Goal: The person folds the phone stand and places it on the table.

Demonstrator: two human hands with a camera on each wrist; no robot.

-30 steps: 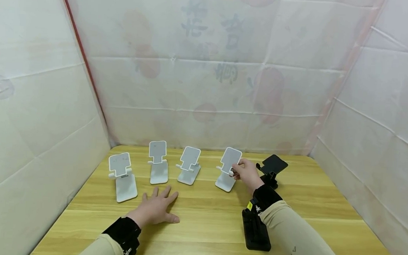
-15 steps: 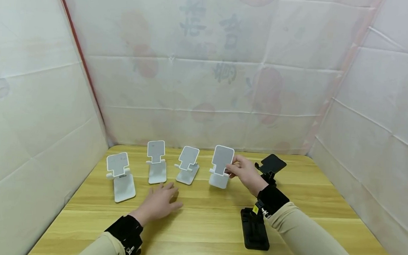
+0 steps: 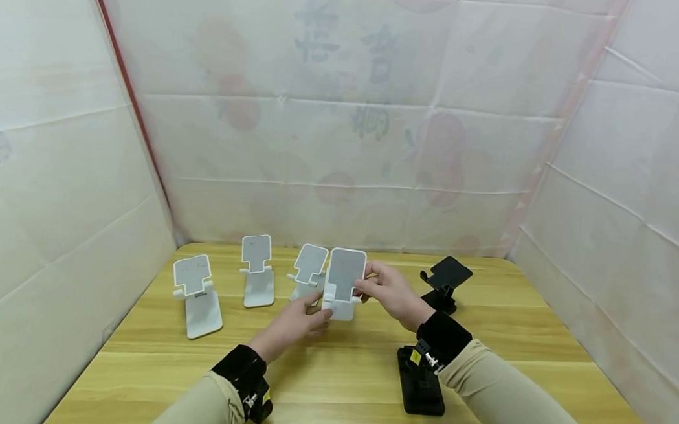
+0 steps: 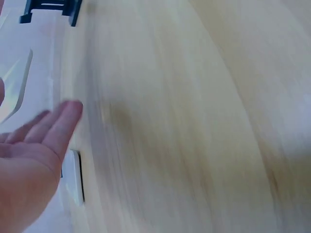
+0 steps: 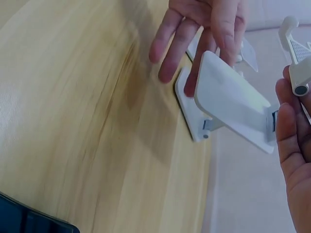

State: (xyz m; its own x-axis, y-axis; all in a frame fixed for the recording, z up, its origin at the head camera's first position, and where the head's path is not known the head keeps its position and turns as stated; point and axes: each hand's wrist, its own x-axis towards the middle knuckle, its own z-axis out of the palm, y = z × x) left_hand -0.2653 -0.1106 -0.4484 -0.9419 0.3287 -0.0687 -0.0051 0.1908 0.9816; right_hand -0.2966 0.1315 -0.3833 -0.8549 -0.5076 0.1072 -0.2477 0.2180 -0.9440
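White phone stand [image 3: 343,283] hangs just above the wooden table [image 3: 335,380], pinched in the right hand [image 3: 390,291] as the left hand [image 3: 298,321] touches its base with straight fingers, probably to fold it.

The head view looks forward and down over the whole table [image 3: 353,368]. Both wrist views sit close above the tabletop — the right one shares the white stand [image 5: 233,104] with the head view.
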